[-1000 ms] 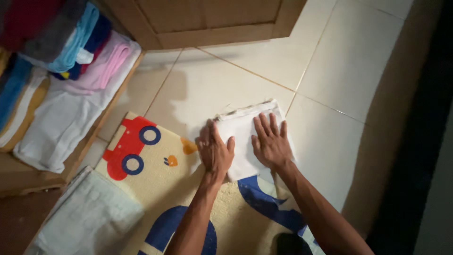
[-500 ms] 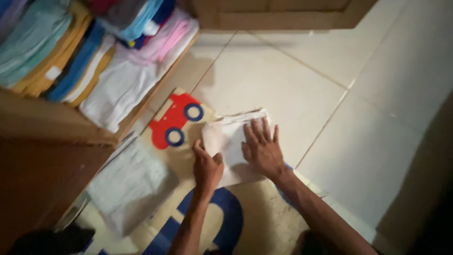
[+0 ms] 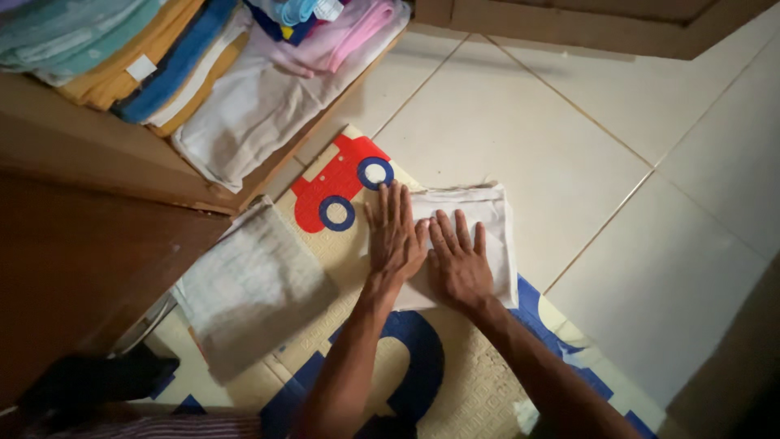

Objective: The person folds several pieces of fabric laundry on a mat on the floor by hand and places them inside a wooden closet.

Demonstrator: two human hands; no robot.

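Head view: left hand (image 3: 396, 236) and right hand (image 3: 460, 264) lie flat at frame centre, fingers spread and gripping nothing, pressing the folded white cloth (image 3: 487, 236) smooth on the play mat (image 3: 471, 390).

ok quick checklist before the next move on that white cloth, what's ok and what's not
1. Both palms flat on the folded white cloth: ok; left hand and right hand press it.
2. Cloth edges aligned: cannot tell; top edge looks slightly uneven.
3. Cloth fully on the play mat: not ok; its far part lies on the tiled floor.
4. Grey folded cloth apart from the hands: ok.
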